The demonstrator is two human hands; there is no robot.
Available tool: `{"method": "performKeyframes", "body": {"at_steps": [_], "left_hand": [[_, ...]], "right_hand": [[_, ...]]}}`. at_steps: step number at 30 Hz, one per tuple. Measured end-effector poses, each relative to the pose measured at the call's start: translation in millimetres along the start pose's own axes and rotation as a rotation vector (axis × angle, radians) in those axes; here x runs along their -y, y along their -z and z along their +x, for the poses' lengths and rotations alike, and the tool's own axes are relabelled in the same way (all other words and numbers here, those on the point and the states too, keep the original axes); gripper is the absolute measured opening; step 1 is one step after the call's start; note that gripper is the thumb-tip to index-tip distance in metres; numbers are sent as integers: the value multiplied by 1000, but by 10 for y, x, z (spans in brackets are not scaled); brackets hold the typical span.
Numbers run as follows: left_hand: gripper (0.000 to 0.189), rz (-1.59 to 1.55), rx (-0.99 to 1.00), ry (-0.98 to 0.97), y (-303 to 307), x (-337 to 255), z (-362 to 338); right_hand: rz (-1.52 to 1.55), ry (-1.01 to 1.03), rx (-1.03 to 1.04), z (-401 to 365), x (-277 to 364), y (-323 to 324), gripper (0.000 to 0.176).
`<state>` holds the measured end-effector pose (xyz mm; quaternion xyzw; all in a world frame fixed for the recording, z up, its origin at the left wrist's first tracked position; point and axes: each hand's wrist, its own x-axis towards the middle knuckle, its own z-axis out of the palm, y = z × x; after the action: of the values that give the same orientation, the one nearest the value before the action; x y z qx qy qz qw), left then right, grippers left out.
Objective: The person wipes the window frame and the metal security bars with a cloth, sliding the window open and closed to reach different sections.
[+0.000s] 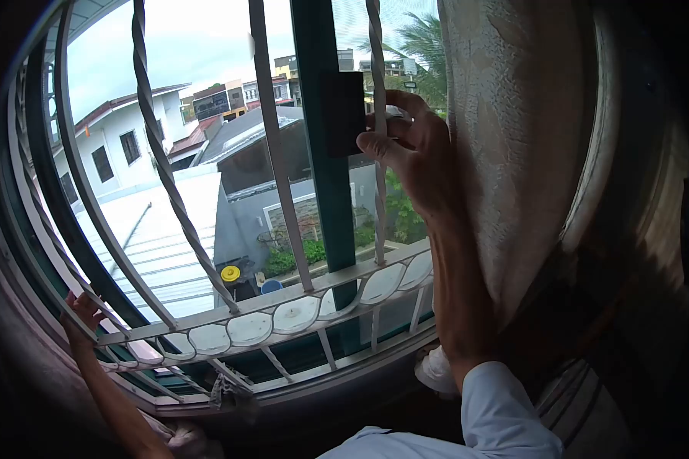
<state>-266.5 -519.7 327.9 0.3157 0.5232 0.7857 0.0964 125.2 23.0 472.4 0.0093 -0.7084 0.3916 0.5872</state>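
My right hand (pixel 417 145) is raised at a twisted white bar of the window grille (pixel 378 199), its fingers curled around the bar's far side. A small white thing (pixel 396 113), too hidden to name, shows between thumb and fingers. The thumb tip lies by the edge of a dark rectangular plate (pixel 344 115) on the green window frame (pixel 334 206). Low on the left, my left hand (pixel 86 310) has its fingers curled at a bar in the grille's lower corner. Part of that hand is in shadow.
A patterned curtain (pixel 497 138) hangs just right of my right arm. A greyish cloth (pixel 228 389) hangs at the grille's bottom edge. Looped metalwork (pixel 295 314) runs along the lower grille. Through the window are a pale roof (pixel 161 237), houses and plants.
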Motion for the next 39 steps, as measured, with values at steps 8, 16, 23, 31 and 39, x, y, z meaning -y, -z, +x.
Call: {"method": "performKeyframes", "body": {"at_steps": [8, 16, 23, 31, 39], "left_hand": [[56, 49, -10, -6, -78, -45, -31], [58, -53, 265, 114, 122, -150, 31], [58, -47, 448, 125, 45, -235, 30], [67, 75, 176, 47, 123, -177, -6], [22, 891, -907, -663, -1394, 1129, -1529]], "right_hand": [[-463, 542, -244, -348, 75, -337, 58], [-382, 178, 2, -165, 82, -427, 45], [-241, 222, 153, 75, 24, -377, 40], [-75, 215, 279, -48, -79, -313, 38], [105, -204, 343, -2007, -294, 496, 59]]}}
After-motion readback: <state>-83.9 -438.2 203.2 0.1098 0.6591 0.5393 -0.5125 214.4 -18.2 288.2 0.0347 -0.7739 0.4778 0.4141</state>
